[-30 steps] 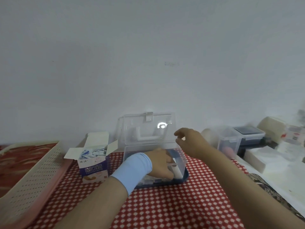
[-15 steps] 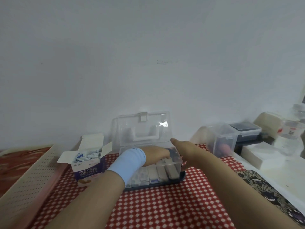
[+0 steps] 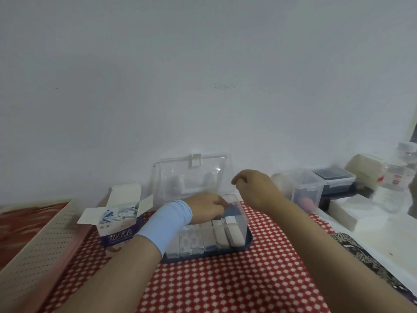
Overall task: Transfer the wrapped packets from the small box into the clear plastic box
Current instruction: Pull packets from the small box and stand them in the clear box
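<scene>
Left of the clear box (image 3: 244, 222), just beside it, stands the small box (image 3: 117, 233), flaps open, with loose packets (image 3: 119, 213) heaped inside (blue and white, lying every which way, so they share no long axis). The left hand (image 3: 206, 208) is down inside the clear box, over its rear part. It sits behind a row of packs (image 3: 212, 236) that stand on edge side by side along the front wall, their long axes running front to back. Its fingers are bent and blurred, and I cannot tell whether they hold a packet. The right hand (image 3: 255, 188) hovers above the clear box's right rear corner, fingers loosely curled, with nothing visible in it. The packets left to move lie to the left of the clear box, so I judge the left hand the nearer one for fetching. The right hand would have to cross over the clear box and the left arm.
</scene>
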### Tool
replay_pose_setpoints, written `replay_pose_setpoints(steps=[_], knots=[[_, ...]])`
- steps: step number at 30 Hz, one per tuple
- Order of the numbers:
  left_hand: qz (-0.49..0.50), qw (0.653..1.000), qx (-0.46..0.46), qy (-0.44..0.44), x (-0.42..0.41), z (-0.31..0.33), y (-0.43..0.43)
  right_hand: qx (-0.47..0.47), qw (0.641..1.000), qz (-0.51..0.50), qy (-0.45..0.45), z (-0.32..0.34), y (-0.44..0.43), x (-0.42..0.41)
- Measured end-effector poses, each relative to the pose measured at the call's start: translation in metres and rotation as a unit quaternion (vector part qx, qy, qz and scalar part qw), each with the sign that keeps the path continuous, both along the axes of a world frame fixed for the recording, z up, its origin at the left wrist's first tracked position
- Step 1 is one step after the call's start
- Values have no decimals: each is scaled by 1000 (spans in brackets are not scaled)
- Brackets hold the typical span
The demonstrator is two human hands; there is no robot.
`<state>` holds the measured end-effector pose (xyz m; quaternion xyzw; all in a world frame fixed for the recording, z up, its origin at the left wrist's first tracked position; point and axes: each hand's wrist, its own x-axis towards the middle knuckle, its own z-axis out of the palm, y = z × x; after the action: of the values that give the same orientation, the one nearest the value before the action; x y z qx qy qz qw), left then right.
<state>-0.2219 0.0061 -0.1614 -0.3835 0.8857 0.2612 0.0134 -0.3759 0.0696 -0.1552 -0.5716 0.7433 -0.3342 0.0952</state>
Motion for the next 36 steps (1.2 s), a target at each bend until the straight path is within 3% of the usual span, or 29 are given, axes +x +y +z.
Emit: replay_pose_setpoints(steps=[4,8,11,13,15,20,23,27,31,36], knots=[[-7,997,-46,-68,9,-6,12,151,977,127,85,21,-12,17],[-24,998,-33,-45,8,-12,28,280,929,135,204,19,-37,34],[-54,997,-15,-47,-1,-12,39,330,910,114,226,18,-39,41],[-63,996,-16,-57,-9,-16,42,384,870,147,272,10,-44,41],[-51,997,-7,-52,-15,-16,42,401,850,163,302,2,-48,41],[-88,993,-39,-72,-17,-13,42,405,842,210,287,3,-45,47],[-90,994,-29,-58,-1,-10,37,405,864,191,229,9,-45,42],[-70,995,-63,-44,36,19,32,332,916,168,147,31,-40,34],[1,994,-92,51,90,42,21,218,963,132,84,46,-34,37],[127,962,-168,175,155,42,-1,109,979,161,51,48,-32,78]])
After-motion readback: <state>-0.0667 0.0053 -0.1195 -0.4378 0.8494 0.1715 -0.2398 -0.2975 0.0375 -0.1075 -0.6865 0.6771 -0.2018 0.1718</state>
